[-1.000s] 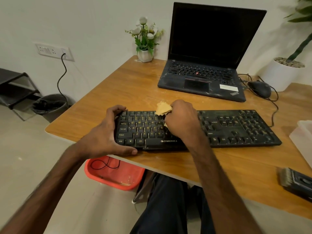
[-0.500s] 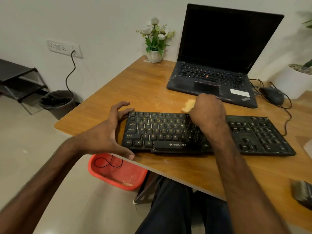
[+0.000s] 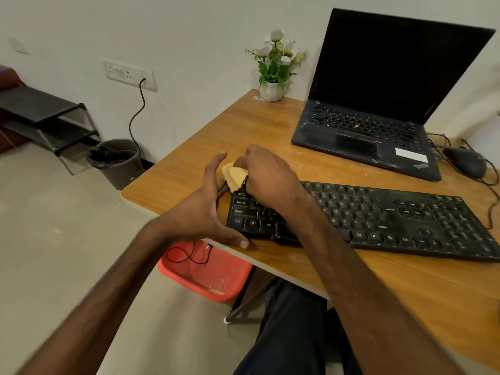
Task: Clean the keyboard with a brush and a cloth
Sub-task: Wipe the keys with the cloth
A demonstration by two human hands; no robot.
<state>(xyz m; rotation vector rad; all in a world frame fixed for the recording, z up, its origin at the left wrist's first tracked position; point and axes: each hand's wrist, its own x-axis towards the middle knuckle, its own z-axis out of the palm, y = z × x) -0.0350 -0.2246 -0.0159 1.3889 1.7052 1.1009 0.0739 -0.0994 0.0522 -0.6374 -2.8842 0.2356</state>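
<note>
Keyboard (image 3: 378, 220) top-L corner: R hand (image 3: 267, 174) grips cloth (image 3: 234, 174).

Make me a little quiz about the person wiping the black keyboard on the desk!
1. True or false: the right hand grips the cloth at the left end of the keyboard.
2. What does the left hand do? A) holds the keyboard's left end B) holds a brush C) rests on a knee
3. Fill in: the screen of the laptop is ____.
Key: 1 true; 2 A; 3 dark.
</note>
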